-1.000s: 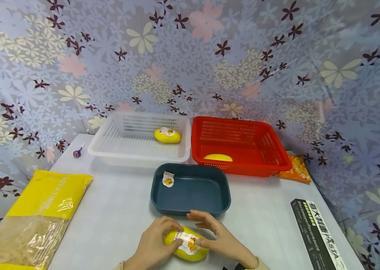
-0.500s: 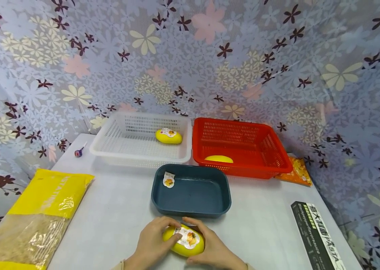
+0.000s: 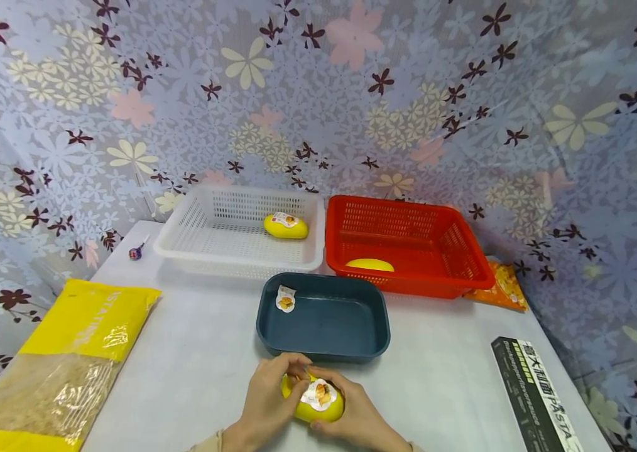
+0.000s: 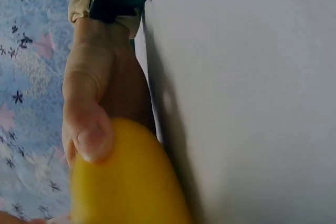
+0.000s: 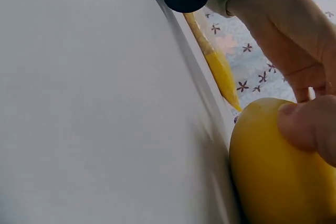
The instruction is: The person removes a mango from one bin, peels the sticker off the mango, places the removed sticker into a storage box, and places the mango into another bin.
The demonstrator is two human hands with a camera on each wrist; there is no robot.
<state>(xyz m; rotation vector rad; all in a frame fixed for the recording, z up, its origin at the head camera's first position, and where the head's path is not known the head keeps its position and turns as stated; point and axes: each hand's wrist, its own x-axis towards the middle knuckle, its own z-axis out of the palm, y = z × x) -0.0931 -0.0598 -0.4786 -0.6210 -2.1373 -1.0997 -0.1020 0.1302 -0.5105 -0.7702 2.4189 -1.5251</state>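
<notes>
A yellow mango (image 3: 313, 414) with a white printed sticker (image 3: 320, 395) lies low at the middle of the head view, just in front of the dark blue tray. My right hand (image 3: 359, 409) grips its right end, thumb below and fingers over the far side. At the left end my left hand (image 3: 269, 394) holds it with bent fingers, the thumb close to the sticker's left edge. In the left wrist view the thumb (image 4: 94, 139) presses the mango's skin. The right wrist view has the other thumb (image 5: 299, 124) lying against the yellow side.
The blue tray (image 3: 324, 355) has a similar sticker inside. Behind it stand a white basket (image 3: 228, 260) and a red basket (image 3: 409, 284), each with a yellow mango. A yellow bag (image 3: 95, 320) lies left; a black pasta box (image 3: 533, 392) and an orange packet (image 3: 502, 285) lie right.
My right hand has come in from above the mango to grip its right end. The left fingers have bent in further, and the mango has turned slightly between both hands.
</notes>
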